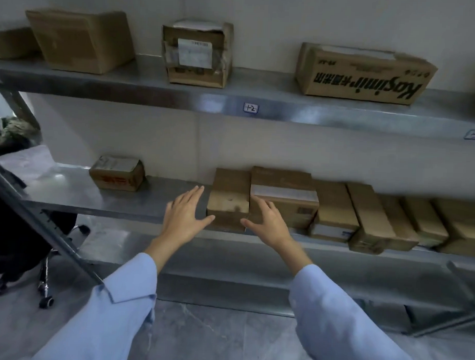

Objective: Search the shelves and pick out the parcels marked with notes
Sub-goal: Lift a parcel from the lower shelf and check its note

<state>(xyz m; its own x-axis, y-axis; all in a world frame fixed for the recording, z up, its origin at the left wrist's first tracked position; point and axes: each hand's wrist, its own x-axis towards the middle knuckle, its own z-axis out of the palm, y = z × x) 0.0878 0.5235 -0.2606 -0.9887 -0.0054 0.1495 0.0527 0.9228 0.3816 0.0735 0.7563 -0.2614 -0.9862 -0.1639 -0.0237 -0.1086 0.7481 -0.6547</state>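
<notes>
Cardboard-stiff and likely light, the plain brown parcel wanted taking by its sides; left hand and right hand flanked it, grip wide.

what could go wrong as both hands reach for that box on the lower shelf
1. The plain box between the left hand and right hand sits tight against the labelled box; pulling it may drag that neighbour.
2. The angled box seems to overhang the lower shelf and could be knocked off.
</notes>
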